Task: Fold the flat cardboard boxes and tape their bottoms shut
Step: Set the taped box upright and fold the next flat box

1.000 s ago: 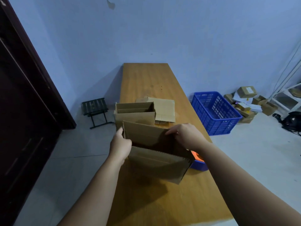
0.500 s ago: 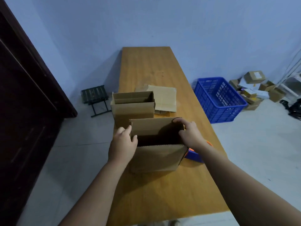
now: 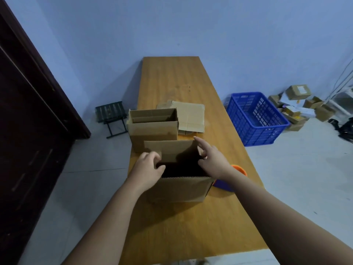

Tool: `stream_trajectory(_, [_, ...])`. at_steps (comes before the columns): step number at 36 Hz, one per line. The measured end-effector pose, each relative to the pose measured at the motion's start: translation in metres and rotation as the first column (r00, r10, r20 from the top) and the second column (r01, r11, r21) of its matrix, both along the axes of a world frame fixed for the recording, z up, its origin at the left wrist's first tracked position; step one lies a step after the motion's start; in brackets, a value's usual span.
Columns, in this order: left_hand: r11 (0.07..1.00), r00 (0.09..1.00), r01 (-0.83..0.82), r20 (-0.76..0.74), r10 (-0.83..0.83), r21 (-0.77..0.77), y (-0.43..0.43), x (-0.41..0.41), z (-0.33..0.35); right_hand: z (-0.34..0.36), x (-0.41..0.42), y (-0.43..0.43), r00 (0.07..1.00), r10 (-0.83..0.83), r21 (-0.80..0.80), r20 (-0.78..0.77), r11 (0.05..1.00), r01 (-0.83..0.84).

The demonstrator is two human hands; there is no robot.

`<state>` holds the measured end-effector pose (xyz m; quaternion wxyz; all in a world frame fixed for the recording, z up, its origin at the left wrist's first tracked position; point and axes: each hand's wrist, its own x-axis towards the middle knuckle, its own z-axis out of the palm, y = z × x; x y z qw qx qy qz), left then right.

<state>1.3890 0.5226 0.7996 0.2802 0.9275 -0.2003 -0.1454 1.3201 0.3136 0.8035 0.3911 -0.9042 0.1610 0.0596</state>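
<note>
An opened brown cardboard box (image 3: 179, 188) stands upright on the wooden table (image 3: 172, 79), its top open and dark inside. My left hand (image 3: 147, 167) curls over the box's left side flap at the rim. My right hand (image 3: 212, 159) is at the right rim, fingers spread and mostly straight, touching the right flap; its index finger points toward the far flap. A second folded box (image 3: 152, 129) stands just behind, open at the top. Flat cardboard (image 3: 191, 117) lies behind that. An orange and blue tape roll (image 3: 233, 178) sits right of the near box, mostly hidden by my right forearm.
A blue plastic crate (image 3: 256, 117) stands on the floor right of the table. Small boxes and papers (image 3: 299, 104) are piled beyond it. A dark folding stool (image 3: 112, 115) is left of the table, near a dark door (image 3: 28, 131).
The box went from tilted in the air to standing squared on the table. My left hand moved onto the left flap; my right hand's fingers opened and loosened from the far right corner.
</note>
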Motion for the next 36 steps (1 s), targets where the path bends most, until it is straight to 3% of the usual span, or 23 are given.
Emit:
stream_trajectory(7, [0.980,0.916,0.179,-0.350,-0.198,-0.085,0.011,0.001,0.001,-0.004,-0.014,0.003,0.994,-0.069,0.289,0.087,0.956,0.041])
stream_trajectory(12, [0.977,0.959,0.087,-0.248,-0.134,-0.192,0.025,-0.006,-0.012,-0.009,-0.031,-0.006,0.994,-0.012,0.290,0.109,0.957,-0.021])
stream_trajectory(17, [0.956,0.992,-0.038,-0.128,0.001,-0.292,0.030,-0.011,-0.024,-0.016,-0.041,-0.004,0.991,0.078,0.142,0.113,0.985,-0.094])
stream_trajectory(24, [0.890,0.978,-0.207,-0.064,0.198,-0.407,0.016,-0.020,-0.032,-0.035,-0.044,0.002,0.941,-0.186,0.137,0.283,0.979,0.152])
stream_trajectory(31, [0.900,0.936,-0.316,0.058,0.347,-0.299,0.005,-0.024,-0.042,-0.045,-0.036,0.004,0.947,-0.204,0.074,0.246,0.979,0.191])
stream_trajectory(36, [0.879,0.927,-0.370,-0.052,0.373,-0.301,0.005,-0.020,-0.049,-0.048,-0.029,0.001,0.965,-0.135,0.004,0.226,0.990,0.138])
